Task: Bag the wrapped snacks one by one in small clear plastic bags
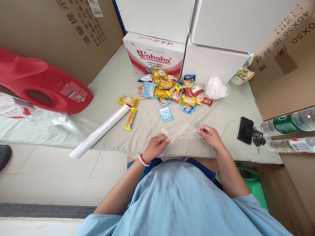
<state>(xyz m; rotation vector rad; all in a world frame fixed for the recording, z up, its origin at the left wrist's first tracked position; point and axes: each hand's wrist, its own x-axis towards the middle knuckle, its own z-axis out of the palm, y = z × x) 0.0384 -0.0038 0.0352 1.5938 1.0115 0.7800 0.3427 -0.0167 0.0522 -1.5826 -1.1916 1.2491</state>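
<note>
Between my two hands stretches a clear, thin plastic film [183,132], crumpled at its left end; it may be a bag or a cover. My left hand [157,144] pinches it on the left, and my right hand [209,135] holds its other end between thumb and fingers. Just beyond the film lies a small light-blue packet [166,114] on the cloth. Farther back is a heap of wrapped snacks [169,87] in yellow, blue and red. Left of it are a yellow snack packet [128,100] and a narrow yellow-orange snack stick [131,118].
A white plastic roll [98,132] slants over the front edge at left. Behind it lies a red jug [44,82]. A white bowl [217,88] with bunched plastic stands back right. A phone [245,130], keys [259,137] and bottles [290,124] lie right. Boxes [155,54] border the back.
</note>
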